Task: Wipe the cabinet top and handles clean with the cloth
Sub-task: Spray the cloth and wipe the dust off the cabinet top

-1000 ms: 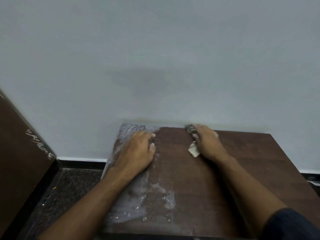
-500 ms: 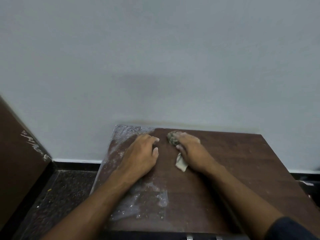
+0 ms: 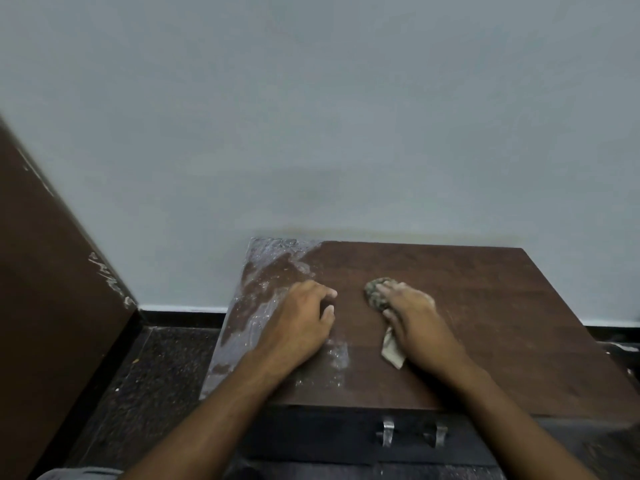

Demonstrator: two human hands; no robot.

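Note:
A low brown wooden cabinet top (image 3: 502, 317) stands against a pale wall. Its left strip carries dusty, crinkled clear plastic film (image 3: 258, 271). My right hand (image 3: 414, 318) presses a grimy, bunched cloth (image 3: 375, 294) flat on the wood near the middle; a pale corner of the cloth sticks out below the palm. My left hand (image 3: 301, 322) rests palm down at the film's right edge, fingers loosely curled, holding nothing that I can see. Two metal handles (image 3: 388, 433) show on the dark front below the top.
A brown wooden panel (image 3: 41, 289) leans in at the left. Dark speckled floor (image 3: 156, 375) lies between it and the cabinet. A black skirting runs along the wall base.
My right hand has slid the cloth from the back edge leftward and toward me to the middle. The view has tipped down, bringing the front handles into sight. The left hand stays put.

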